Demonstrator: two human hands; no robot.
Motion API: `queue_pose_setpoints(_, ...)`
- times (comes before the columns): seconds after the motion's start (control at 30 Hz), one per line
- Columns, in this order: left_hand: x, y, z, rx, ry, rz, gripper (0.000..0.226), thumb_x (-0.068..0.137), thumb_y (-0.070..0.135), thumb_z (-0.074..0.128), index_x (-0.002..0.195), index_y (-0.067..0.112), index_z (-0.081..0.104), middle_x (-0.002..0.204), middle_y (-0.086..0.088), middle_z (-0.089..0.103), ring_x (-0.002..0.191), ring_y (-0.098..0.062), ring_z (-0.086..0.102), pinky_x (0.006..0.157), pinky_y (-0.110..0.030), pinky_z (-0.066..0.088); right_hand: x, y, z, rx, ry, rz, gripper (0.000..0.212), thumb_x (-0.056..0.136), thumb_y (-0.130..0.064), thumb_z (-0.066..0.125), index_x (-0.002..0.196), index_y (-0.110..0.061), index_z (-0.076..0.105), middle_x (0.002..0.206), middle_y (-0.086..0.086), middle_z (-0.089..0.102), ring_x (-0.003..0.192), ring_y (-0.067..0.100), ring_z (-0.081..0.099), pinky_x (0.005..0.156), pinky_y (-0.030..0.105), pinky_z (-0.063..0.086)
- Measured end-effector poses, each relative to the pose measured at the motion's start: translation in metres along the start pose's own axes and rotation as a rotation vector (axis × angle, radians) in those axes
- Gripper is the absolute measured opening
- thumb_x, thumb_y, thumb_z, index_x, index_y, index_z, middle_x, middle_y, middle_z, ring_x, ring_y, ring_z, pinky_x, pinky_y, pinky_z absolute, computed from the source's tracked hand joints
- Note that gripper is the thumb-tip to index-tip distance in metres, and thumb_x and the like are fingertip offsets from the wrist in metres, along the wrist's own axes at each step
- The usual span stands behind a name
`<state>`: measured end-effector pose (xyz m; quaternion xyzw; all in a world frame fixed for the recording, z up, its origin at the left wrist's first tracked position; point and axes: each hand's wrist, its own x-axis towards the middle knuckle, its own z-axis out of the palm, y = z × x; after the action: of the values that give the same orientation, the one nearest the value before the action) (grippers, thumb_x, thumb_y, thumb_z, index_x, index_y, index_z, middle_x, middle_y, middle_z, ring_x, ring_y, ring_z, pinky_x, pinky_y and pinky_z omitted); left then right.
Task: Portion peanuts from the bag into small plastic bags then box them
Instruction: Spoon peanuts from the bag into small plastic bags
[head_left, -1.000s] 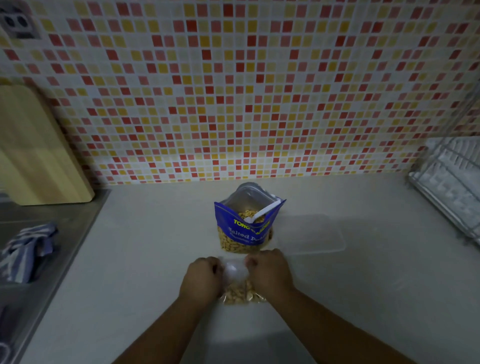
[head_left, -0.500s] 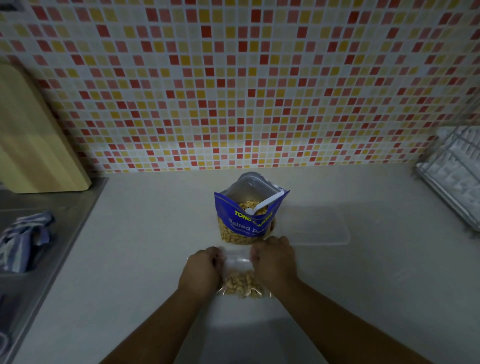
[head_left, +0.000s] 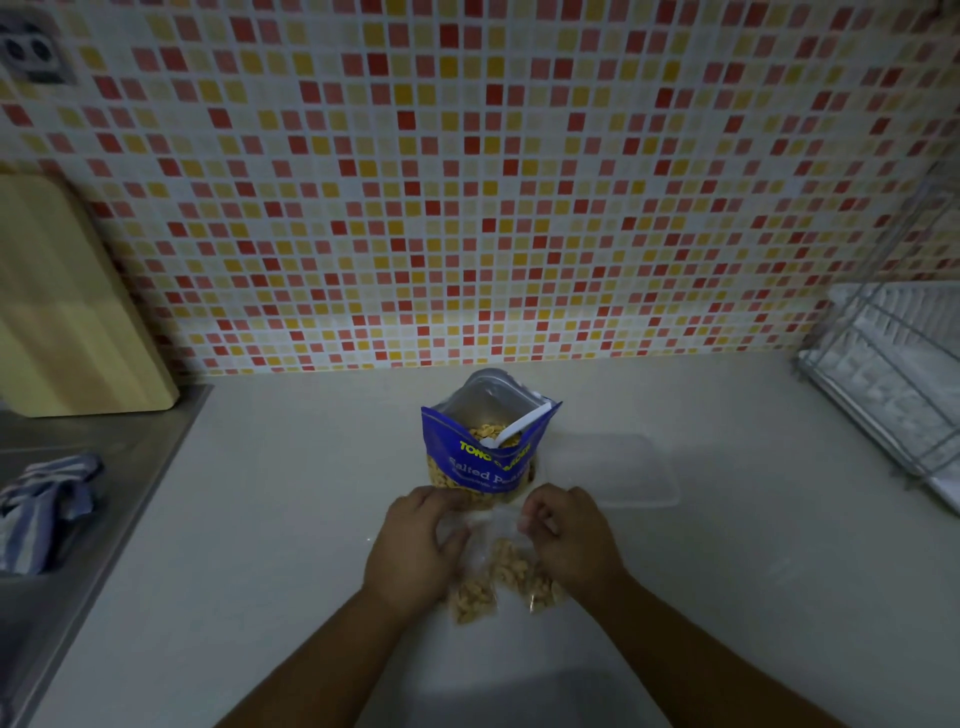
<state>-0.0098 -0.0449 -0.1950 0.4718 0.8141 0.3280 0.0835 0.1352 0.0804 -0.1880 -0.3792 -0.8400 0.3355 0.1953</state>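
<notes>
Head camera shows me an open blue foil bag of salted peanuts (head_left: 480, 460) standing upright on the pale tabletop (head_left: 753, 571), with a white plastic spoon (head_left: 521, 427) leaning inside it. Just in front of that bag is a small clear plastic bag (head_left: 493, 569) part-filled with peanuts. The left hand (head_left: 415, 545) grips its top left corner with curled fingers. The right hand (head_left: 574, 540) pinches its top right edge between thumb and fingers. Just right of the blue bag lies a clear rectangular plastic box (head_left: 623, 467). Far left of it a wooden chopping board (head_left: 67, 312) leans on the wall, and far right I see a wire dish rack (head_left: 893, 374).
</notes>
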Motion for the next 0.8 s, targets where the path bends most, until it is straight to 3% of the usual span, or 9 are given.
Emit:
queue_pose_setpoints(0.1,0.0,0.02,-0.006,-0.103,-0.038,0.064,0.026,0.08,0.036,0.056,0.1,0.028,0.07,0.097,0.017,0.067,0.083,0.006,0.051,0.076,-0.002,0.032,-0.006,-0.008,-0.005,0.01,-0.02,-0.063,0.017,0.078,-0.014,0.068,0.071,-0.028,0.059,0.076,-0.003,0.056,0.074,-0.001,0.045,0.065,0.001,0.032)
queue_pose_setpoints(0.17,-0.001,0.028,-0.01,-0.165,-0.002,0.075,0.021,0.078,0.033,0.057,0.088,0.024,0.073,0.079,0.018,0.065,0.072,0.008,0.051,0.066,-0.001,0.032,-0.008,-0.011,-0.008,0.015,-0.011,-0.096,0.017,0.077,-0.018,0.069,0.072,-0.03,0.059,0.078,0.0,0.06,0.075,-0.004,0.045,0.063,0.003,0.031)
queue_pose_setpoints(0.27,-0.003,0.032,-0.014,-0.222,0.04,0.081,0.02,0.075,0.033,0.058,0.079,0.022,0.073,0.067,0.023,0.057,0.075,0.015,0.051,0.065,-0.001,0.033,-0.01,-0.017,-0.014,0.003,-0.004,-0.128,0.008,0.076,-0.023,0.071,0.078,-0.029,0.066,0.072,-0.01,0.053,0.074,-0.002,0.045,0.065,0.004,0.03)
queue_pose_setpoints(0.33,-0.003,0.032,-0.015,-0.219,0.044,0.095,0.027,0.073,0.043,0.053,0.077,0.024,0.073,0.067,0.022,0.057,0.075,0.016,0.051,0.065,-0.001,0.034,-0.011,-0.022,-0.018,-0.04,0.011,-0.185,0.013,0.073,-0.032,0.068,0.083,-0.026,0.072,0.068,-0.017,0.05,0.075,0.003,0.045,0.066,0.011,0.034)
queue_pose_setpoints(0.43,-0.004,0.034,-0.015,-0.229,0.043,0.12,0.032,0.072,0.047,0.049,0.076,0.025,0.071,0.065,0.025,0.056,0.073,0.016,0.05,0.064,-0.001,0.033,-0.01,-0.026,-0.017,-0.111,0.034,-0.297,0.022,0.071,-0.041,0.058,0.078,-0.026,0.073,0.07,-0.011,0.068,0.077,0.006,0.043,0.066,0.016,0.029)
queue_pose_setpoints(0.67,-0.006,0.035,-0.015,-0.224,0.061,0.129,0.027,0.074,0.046,0.049,0.075,0.026,0.067,0.07,0.026,0.055,0.076,0.01,0.05,0.066,-0.004,0.033,-0.01,-0.036,-0.015,-0.086,0.049,-0.297,0.021,0.07,-0.036,0.051,0.07,-0.022,0.067,0.067,-0.004,0.068,0.075,0.013,0.046,0.064,0.028,0.038)
queue_pose_setpoints(0.8,-0.007,0.033,-0.017,-0.287,0.08,0.096,0.021,0.075,0.042,0.052,0.074,0.024,0.065,0.072,0.016,0.061,0.076,0.001,0.055,0.061,-0.006,0.038,-0.011,-0.036,-0.02,-0.029,0.05,-0.238,0.019,0.07,-0.037,0.059,0.075,-0.023,0.071,0.068,-0.007,0.066,0.076,0.002,0.039,0.064,0.009,0.031)
